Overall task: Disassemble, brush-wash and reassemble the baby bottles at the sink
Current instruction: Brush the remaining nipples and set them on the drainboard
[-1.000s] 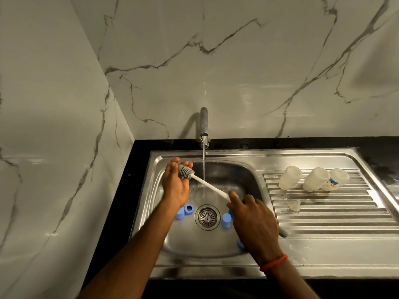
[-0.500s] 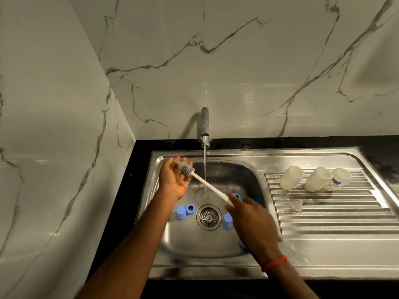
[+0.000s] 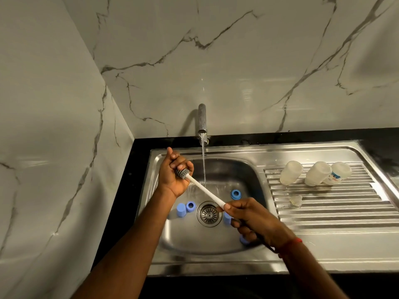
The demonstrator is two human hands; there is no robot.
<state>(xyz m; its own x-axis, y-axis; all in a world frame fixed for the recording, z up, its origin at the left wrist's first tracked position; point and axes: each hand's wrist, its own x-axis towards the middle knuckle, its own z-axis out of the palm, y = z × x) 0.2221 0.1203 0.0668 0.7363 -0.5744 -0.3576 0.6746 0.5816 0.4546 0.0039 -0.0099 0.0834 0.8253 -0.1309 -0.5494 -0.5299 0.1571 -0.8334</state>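
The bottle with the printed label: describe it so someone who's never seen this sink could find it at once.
Start at the steel sink, whose ribbed drainboard lies right of the basin. At its back edge sits a row of cloudy bottles; the labelled bottle is the rightmost. Only it carries blue and red print; its two neighbours are plain.

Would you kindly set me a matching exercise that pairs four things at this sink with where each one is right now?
Things:
1. brush head
2. clear bottles
3. blue ring
4. brush handle

Places:
A. lying on the draining board
B. down in the sink basin
C. inside the curled fingers of the left hand
D. its near end held by the right hand

Pairs: 1-C, 2-A, 3-B, 4-D.
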